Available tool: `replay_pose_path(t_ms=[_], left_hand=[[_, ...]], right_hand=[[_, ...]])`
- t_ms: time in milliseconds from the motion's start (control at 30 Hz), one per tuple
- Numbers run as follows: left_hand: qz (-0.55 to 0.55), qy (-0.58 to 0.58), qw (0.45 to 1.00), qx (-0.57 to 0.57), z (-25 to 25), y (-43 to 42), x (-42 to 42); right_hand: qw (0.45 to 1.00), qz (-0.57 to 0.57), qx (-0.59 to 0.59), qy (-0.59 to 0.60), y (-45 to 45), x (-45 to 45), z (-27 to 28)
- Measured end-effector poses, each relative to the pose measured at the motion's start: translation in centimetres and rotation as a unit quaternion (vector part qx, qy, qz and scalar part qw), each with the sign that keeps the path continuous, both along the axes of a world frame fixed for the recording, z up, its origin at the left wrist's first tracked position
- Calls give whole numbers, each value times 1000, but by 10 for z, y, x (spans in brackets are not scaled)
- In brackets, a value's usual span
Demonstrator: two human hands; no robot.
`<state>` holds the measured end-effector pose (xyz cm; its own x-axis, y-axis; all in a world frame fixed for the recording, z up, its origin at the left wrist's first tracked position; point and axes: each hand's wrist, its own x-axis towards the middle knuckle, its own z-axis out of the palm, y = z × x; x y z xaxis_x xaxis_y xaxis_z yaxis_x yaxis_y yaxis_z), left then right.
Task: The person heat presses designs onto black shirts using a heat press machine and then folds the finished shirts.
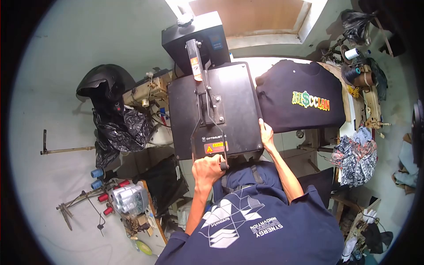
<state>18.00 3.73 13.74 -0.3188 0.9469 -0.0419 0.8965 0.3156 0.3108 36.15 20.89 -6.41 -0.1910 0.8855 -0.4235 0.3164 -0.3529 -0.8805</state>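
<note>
A black heat press stands in front of me, its broad flat top plate facing up with a caution label near the front. My left hand is closed around the black handle grip at the end of the press's metal lever. My right hand is at the right edge of the plate, most of its fingers hidden at that edge. Just right of the press lies a folded black T-shirt with green, yellow and red lettering. What is under the plate is hidden.
Left of the press are a sewing machine, a black helmet and black plastic bags. Thread spools stand at lower left. On the right are another sewing machine and a patterned cloth bundle.
</note>
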Motion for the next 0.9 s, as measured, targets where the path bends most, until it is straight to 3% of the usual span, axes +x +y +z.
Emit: replay_pose_path(t_ms=[100, 167, 233, 367, 567, 900], left_hand=[[4, -5, 1000, -6, 1, 0, 0], [8, -5, 1000, -12, 2, -1, -1], [-5, 16, 1000, 1, 3, -2, 0], [9, 0, 1000, 6, 9, -1, 1], [-2, 12, 1000, -5, 6, -1, 0], [2, 2, 1000, -11, -10, -2, 1]], right_hand=[[979, -11, 172, -110, 2, 0, 1], [976, -18, 199, -84, -2, -6, 42], [924, 76, 360, -107, -11, -9, 65], [796, 318, 467, -219, -40, -17, 95], [769, 354, 490, -209, -38, -17, 87], [773, 322, 505, -209, -39, -18, 78]])
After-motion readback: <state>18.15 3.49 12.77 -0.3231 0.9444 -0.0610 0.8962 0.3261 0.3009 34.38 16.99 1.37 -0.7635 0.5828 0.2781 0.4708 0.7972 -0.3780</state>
